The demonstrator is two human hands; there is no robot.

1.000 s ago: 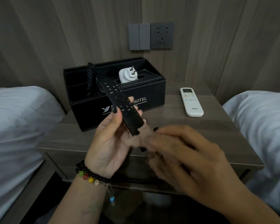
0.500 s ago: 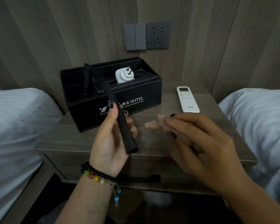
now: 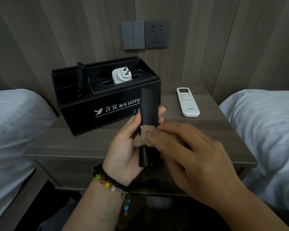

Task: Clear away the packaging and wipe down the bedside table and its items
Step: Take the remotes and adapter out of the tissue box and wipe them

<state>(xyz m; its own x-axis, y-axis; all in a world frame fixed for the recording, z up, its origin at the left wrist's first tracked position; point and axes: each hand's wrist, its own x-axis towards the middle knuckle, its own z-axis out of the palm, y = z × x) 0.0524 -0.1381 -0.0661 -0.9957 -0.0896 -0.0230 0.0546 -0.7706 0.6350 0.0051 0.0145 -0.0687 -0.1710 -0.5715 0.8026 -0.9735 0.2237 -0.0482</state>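
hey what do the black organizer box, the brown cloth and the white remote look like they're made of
Black organizer box: looks like faux leather over a stiff board, matte, with pale stitching along the edges and printed silver lettering.
Brown cloth: soft fuzzy fabric, perhaps microfibre or fleece; its edge looks fluffy.
White remote: smooth hard plastic, slightly glossy, with a small screen.

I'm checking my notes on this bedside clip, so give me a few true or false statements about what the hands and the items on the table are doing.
1. The left hand holds the black remote. True.
2. The right hand presses a brown cloth against that remote. True.
3. The white remote stands in the black hotel box. False: it lies flat on the bedside table, right of the box.
4. A white plug adapter sits in the box's tissue slot. True.
5. The adapter is plugged into the wall socket. False: the socket is empty.
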